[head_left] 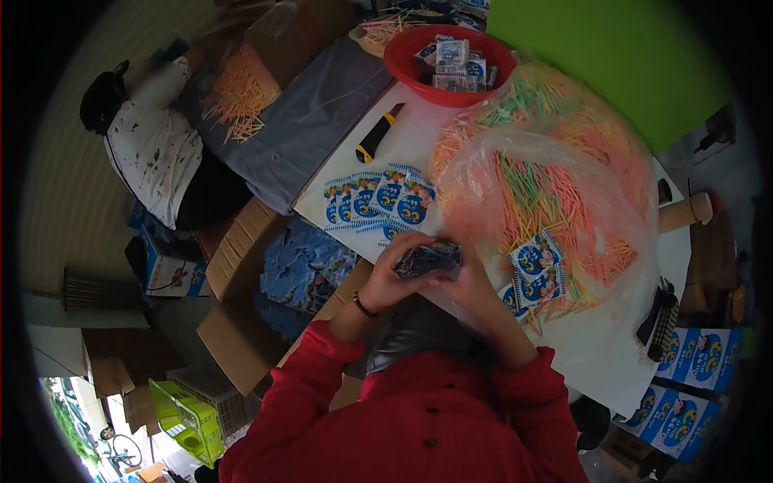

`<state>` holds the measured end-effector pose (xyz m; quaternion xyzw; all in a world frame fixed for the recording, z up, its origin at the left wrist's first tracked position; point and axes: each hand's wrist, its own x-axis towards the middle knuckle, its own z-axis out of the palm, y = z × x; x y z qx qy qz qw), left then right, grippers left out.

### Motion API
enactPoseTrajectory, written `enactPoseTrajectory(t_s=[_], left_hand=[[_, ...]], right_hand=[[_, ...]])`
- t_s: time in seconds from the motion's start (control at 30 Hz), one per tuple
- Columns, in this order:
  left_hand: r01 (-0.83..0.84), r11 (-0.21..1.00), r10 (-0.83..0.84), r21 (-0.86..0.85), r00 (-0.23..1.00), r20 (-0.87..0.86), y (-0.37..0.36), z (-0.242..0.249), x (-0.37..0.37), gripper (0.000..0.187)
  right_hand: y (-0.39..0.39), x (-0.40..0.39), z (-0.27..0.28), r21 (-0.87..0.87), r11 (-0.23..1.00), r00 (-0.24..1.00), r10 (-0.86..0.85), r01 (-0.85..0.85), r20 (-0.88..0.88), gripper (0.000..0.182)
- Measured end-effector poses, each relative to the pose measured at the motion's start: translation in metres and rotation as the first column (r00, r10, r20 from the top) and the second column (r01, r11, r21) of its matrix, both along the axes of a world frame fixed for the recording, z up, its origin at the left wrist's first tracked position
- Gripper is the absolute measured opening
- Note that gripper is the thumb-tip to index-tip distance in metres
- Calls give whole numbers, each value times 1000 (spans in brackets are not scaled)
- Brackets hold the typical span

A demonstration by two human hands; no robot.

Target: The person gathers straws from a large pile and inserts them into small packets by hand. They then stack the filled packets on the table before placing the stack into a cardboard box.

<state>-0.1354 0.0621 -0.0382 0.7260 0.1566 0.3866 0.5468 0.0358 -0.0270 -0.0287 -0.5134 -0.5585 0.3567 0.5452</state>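
Note:
In front of my body, my left hand (389, 272) and my right hand (472, 282) are closed around a small dark packet in shiny clear plastic (429, 261). Its contents are too dark to make out. Just beyond it, several blue-and-white printed sachets (378, 198) lie in an overlapping row on the white table (338, 161). To the right sits a large clear plastic bag (475, 181) full of thin pink, green and yellow sticks (535, 193). More printed sachets (538, 270) rest on the bag's near side.
A yellow-black utility knife (378, 134) lies on the table. Behind it stands a red bowl (403, 76) of small packets. An open carton (233, 245) with blue wrappers (302, 270) is at left. Another person (157, 145) works beside orange sticks (243, 97). Printed boxes (696, 358) stand at right.

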Motion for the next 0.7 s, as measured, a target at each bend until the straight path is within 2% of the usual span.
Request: enactPoseTrajectory(t_s=[0.03,0.07,0.1,0.17,0.2,0.23,0.27,0.3,0.37,0.4,0.47,0.5,0.53,0.57,0.6,0.63,0.67,0.7], left_hand=[[-64,981,72,184,997,-36,0,12,-1,90],[-72,980,80,185,996,-35,3,26,-3,90],[-75,970,79,232,997,-7,3,47,-7,89],[-87,960,86,267,996,16,0,55,-14,87],[-22,977,42,213,995,-88,1,51,-15,86],[36,987,-7,156,983,-184,2,45,-13,85],[-29,999,33,24,981,-189,-3,16,-9,82],[-39,999,44,28,982,-182,-4,10,-7,82],[-37,998,41,53,997,-65,-6,-7,-9,86],[-57,998,58,22,995,-79,-13,-4,-14,86],[-33,987,49,155,994,-98,-3,29,-20,80],[-42,993,29,-108,993,-119,-7,45,-26,80],[-96,989,80,-114,987,-139,-13,52,-29,80],[-113,992,120,55,982,-148,-19,56,-30,75],[-117,967,156,226,975,-161,-23,56,-37,70],[-158,963,201,220,962,-186,-30,53,-46,70],[-159,943,224,291,953,-203,-41,49,-53,64],[-150,921,238,359,947,-216,-50,47,-61,58]], right_hand=[[1,0,17,26,1000,990,-7,3,138,68],[5,1,33,65,998,960,-18,0,279,69],[4,1,44,61,998,961,-11,-6,277,69],[-1,-3,58,220,975,947,-82,13,310,72],[-1,-3,51,222,975,946,-73,1,315,72],[-1,-3,38,98,995,943,-67,36,327,71],[-3,-2,25,-30,997,939,-60,75,338,71],[-3,-1,21,-26,998,938,-53,65,343,71],[-7,1,8,90,991,854,-135,104,503,67],[-15,-2,11,57,995,862,-102,85,496,67],[-7,-3,36,-54,998,853,-9,43,522,56],[-4,-7,44,-56,998,860,28,1,509,56],[-6,-11,50,-48,998,820,54,-33,570,52],[-9,-18,49,-43,996,777,83,-72,624,48],[-11,-24,43,-49,990,787,133,-130,602,48],[-14,-28,37,3,996,760,64,-87,646,46],[-16,-34,32,59,998,728,-13,-37,685,44],[-18,-42,31,50,996,739,17,-67,673,44]])
